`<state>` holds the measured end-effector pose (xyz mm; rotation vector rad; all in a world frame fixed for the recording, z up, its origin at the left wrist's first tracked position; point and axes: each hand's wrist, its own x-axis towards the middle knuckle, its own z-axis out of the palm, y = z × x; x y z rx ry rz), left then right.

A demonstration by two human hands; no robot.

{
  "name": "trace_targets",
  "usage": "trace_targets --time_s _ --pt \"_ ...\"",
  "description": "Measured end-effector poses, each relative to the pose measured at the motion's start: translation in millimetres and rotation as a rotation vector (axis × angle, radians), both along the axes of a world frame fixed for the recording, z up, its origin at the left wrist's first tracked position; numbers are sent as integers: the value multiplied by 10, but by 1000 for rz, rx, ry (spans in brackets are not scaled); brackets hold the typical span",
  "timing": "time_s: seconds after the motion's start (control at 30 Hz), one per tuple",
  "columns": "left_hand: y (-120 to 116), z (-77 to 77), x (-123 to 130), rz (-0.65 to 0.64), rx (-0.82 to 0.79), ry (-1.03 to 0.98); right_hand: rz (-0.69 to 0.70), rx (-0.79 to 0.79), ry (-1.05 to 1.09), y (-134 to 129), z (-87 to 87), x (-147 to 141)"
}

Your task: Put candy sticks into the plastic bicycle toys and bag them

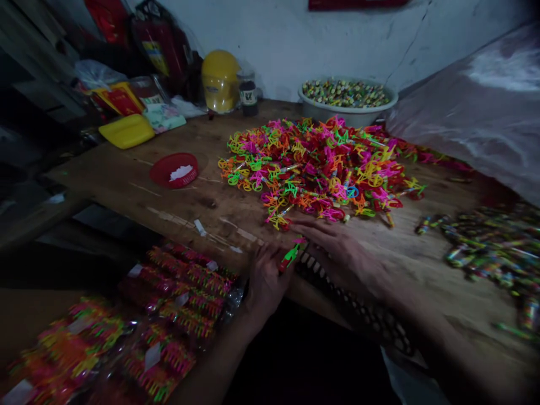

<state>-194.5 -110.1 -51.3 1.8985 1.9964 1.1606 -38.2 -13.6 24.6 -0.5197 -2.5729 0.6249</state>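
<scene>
At the table's front edge my left hand [269, 277] is closed around a small green and red plastic piece [289, 257], with a pink bit at its upper end. My right hand [337, 244] reaches in from the right, low over the wood, its fingers extended beside the near edge of the pile; motion smears it, and no object shows in it. Just beyond both hands lies a large heap of colourful plastic pieces [320, 169]. A dark strip with a row of holes [354, 304] runs below my right forearm.
On the wooden table [236, 219] are a red basket [162, 170] with white slips, a grey basin [352, 112] of small cylinders, a yellow scoop [126, 131] and a pile of thin tubes [498, 247]. Bagged coloured pieces [181, 298] lie at lower left.
</scene>
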Motion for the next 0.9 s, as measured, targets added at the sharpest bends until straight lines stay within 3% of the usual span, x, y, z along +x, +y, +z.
trace_targets --time_s 0.1,0.33,0.53,0.63,0.77,0.9 --pt "-11 14 -2 3 -13 7 166 -37 -8 188 -41 -132" --pt "23 9 -38 -15 -20 -17 263 -34 -51 305 -48 -97" --pt "10 22 -2 3 -46 -51 176 -20 -19 325 -190 -105" --pt "14 34 18 44 -31 -66 55 -29 -22 272 -257 -7" --pt "27 25 19 77 21 -50 -184 56 -156 52 -405 211" --pt "28 18 5 37 43 -73 -242 167 -266 -212 -563 304"
